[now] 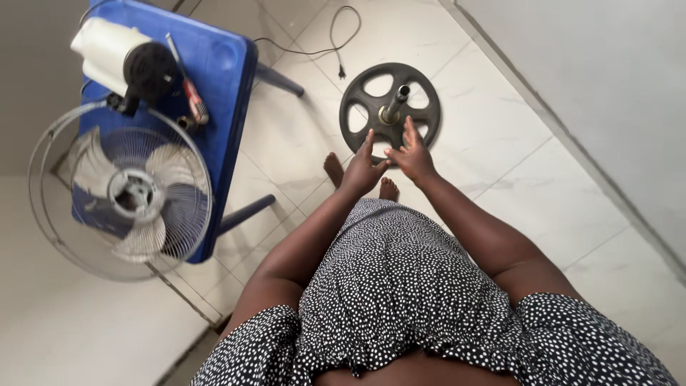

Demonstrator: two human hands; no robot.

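Black-and-white dotted dress nearest; both hands open, empty, over round dark spoked metal fan base: right hand nearer its upright post, left hand beside.

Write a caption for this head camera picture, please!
Both hands, left hand and right hand, reach toward a round fan base on the tiled floor.

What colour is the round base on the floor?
The round base is dark grey, seen in the head view.
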